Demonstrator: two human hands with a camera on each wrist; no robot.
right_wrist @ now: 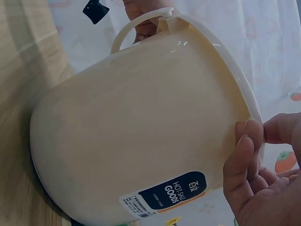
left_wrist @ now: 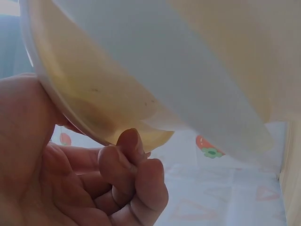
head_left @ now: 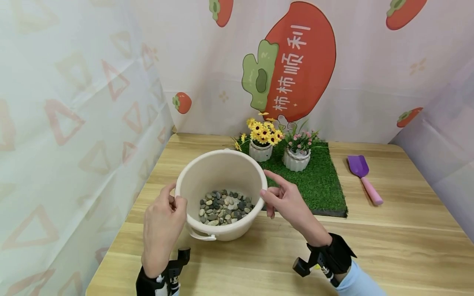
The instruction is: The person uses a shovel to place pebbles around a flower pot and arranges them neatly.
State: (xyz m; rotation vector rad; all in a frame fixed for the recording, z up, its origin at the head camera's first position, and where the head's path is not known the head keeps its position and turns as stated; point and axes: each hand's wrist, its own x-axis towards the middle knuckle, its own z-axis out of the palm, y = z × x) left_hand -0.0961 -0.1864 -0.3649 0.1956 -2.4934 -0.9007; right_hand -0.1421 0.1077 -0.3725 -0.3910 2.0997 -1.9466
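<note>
So the left hand (head_left: 161, 230) is clamped on the bucket (head_left: 221, 174) rim: thumb hooked over the top edge, fingers curled up under the lip, which is seen pretty clearly from the left wrist view. The right hand (head_left: 285, 200) is set against the opposite side of the rim, thumb and a bent finger pinching the edge while the index finger is stuck out straight past it. The cream bucket is parked on the desk (head_left: 389, 242) between both hands, with a layer of small grey and tan pebbles (head_left: 224, 206) spread across its bottom. Its thin handle (head_left: 201, 236) is folded down on the near side, and a dark label (right_wrist: 176, 190) is stuck low on the outer wall.

Just behind and to the right of the bucket, a patch of fake grass mat (head_left: 318, 185) is laid out, and two white ribbed pots are stood on it: yellow flowers (head_left: 263, 133) closer to the bucket, pink flowers (head_left: 301, 142) beside them. Well off to the right of the bucket, past the mat, a purple scoop (head_left: 363, 177) with a pink grip is left lying flat.
</note>
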